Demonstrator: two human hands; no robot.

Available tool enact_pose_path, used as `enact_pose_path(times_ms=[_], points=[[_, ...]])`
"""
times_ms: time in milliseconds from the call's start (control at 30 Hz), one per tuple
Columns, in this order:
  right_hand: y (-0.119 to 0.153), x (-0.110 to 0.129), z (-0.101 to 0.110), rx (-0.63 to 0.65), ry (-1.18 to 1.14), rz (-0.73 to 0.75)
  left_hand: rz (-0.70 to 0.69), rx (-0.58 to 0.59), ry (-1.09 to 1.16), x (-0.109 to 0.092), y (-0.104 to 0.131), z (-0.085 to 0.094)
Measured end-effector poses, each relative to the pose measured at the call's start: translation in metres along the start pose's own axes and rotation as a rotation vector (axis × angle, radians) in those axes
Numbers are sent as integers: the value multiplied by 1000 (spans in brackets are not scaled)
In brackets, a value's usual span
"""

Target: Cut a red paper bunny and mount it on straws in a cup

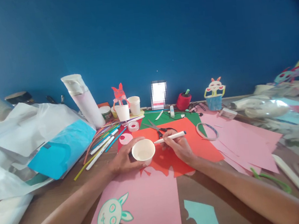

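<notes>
Behind everything, a plain blue wall (130, 38) is rising over the brown counter (191, 190), which is carrying paper, pens and craft pieces across its width. Plastic bags (8, 131) are crowding its left side, with one white bottle (89, 106) leaning beside them. Over one orange sheet (198, 142), I am working with both hands: my left hand (126, 157) is curling around one white paper cup (145, 157), its fingers parted to the cup's width, and the cup is tilting its mouth toward me. My right hand (180, 148) is closing in a pinch on one white marker (173, 136), whose tip is pointing at the cup's rim; I cannot tell whether they are touching. One pair of scissors (155, 126) is lying open just beyond, with one small tape roll (133, 126) to its left and one larger ring (203, 134) to its right. Two rabbit figures are standing in cups near the wall, one red (119, 93) and one pale-faced (215, 85). One green-outlined rabbit face (108, 221) is resting on the pink sheet (154, 205) nearest me. More pink sheets (245, 138) are overlapping at right, too layered to count.
</notes>
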State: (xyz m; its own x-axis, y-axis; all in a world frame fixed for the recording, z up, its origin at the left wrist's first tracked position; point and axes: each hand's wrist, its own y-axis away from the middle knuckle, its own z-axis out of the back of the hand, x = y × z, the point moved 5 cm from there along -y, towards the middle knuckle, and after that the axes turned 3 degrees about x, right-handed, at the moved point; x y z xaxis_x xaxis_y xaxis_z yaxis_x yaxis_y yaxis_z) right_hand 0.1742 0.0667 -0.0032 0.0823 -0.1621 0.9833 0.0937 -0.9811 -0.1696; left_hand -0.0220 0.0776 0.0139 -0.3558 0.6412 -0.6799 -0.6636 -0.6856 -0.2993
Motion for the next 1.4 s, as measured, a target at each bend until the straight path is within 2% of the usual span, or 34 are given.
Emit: enact_pose_path(times_ms=[133,233,500,633,767,967,1200,1400], points=[[1,3,5,-52,29,16,13,20,9,2,1,-1],[4,3,7,-44,48,38,9,23,11,3,1,-1],[15,0,-12,214,193,48,-11,24,14,4,0,-2],[9,-4,-13,257,74,-41,-15,18,17,4,0,-2],[2,-9,-10,270,-14,-104,-7,25,27,6,0,-2],[1,-11,-10,287,-24,-107,3,30,37,10,1,-4],[2,-11,-10,287,-35,-99,-41,61,89,1,0,1],[2,-12,-9,291,-39,-97,-41,50,45,-2,0,2]])
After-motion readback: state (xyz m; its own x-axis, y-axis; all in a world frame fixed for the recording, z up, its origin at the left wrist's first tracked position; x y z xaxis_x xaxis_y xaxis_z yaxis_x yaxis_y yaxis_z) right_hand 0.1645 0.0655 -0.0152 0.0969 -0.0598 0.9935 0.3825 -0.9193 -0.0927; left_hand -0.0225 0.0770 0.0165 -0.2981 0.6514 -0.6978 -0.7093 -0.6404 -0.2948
